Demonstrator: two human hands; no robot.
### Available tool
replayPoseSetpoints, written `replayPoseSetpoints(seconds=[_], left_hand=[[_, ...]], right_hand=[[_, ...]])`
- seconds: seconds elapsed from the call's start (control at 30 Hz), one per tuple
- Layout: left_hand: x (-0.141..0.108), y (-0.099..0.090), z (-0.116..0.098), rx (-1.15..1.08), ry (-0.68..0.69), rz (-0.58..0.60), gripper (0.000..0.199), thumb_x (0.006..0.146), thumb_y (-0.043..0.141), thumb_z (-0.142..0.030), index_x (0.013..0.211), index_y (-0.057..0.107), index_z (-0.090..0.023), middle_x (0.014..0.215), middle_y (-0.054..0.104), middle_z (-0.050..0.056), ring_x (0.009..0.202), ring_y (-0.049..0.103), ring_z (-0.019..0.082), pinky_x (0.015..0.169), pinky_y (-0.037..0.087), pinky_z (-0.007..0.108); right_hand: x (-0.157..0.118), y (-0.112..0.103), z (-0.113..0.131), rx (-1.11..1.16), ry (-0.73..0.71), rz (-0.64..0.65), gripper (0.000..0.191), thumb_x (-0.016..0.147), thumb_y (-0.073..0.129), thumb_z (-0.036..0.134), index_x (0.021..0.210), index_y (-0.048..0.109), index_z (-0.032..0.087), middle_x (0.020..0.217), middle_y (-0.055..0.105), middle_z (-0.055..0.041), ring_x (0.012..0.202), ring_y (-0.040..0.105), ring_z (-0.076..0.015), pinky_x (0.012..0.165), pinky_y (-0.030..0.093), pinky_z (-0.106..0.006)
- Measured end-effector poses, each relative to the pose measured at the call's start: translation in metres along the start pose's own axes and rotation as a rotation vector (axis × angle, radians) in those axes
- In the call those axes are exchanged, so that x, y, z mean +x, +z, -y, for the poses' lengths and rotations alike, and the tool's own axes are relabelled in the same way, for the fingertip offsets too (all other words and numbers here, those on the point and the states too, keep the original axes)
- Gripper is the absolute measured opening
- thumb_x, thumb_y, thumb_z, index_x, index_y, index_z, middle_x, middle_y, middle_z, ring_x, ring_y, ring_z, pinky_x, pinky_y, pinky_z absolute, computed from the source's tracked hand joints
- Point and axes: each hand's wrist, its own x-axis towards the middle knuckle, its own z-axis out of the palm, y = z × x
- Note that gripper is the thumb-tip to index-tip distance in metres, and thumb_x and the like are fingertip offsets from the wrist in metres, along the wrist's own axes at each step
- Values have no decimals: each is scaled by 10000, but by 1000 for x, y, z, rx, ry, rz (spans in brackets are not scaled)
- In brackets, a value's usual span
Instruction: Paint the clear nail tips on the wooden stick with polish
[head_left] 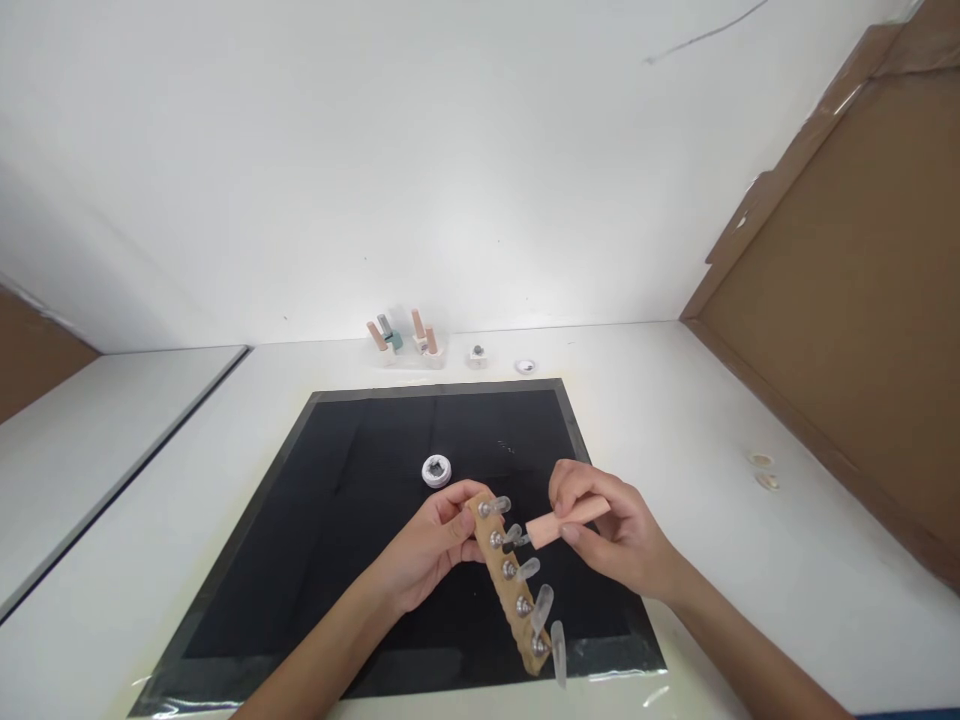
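My left hand [433, 545] is closed around the far end of a wooden nail tip stand [501, 578], tilted over the black mat. Several clear false nail tips [543, 606] stick out from it on small metal mounts. In my right hand [615, 525] is a nail polish brush [564, 521] with a long peach cap, pinched between thumb and fingers. Its dark bristles are at the second nail tip from the far end; whether they touch it I cannot tell. A small round white pot [436, 471] with dark contents sits on the mat beyond my left hand.
The black mat [360, 480] is edged with tape. Behind it stand several polish bottles in a clear holder [429, 361], a small jar [477, 356] and a white round lid [526, 367]. Two small round pieces [766, 482] lie at right, near a cardboard panel [840, 300].
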Motion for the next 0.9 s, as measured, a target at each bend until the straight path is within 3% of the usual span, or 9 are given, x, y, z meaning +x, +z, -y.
replayPoseSetpoints(seconds=[0.43,0.9], left_hand=[[-1,-2,1,0,-5,12,329,638,778,-376,826,646,-140,737,630,17,649,583,110,599,464,219],[-3,-3,0,-34,-13,9,331,636,782,-369,839,654,-142,742,651,21,667,602,118,625,478,227]], right_hand=[[0,-2,-2,-43,65,-54,125,807,517,100,788,495,222,715,494,6,630,454,-145,574,363,-268],[0,-4,-5,-50,105,-150,83,847,535,216,769,506,219,700,515,0,623,471,-152,573,382,-277]])
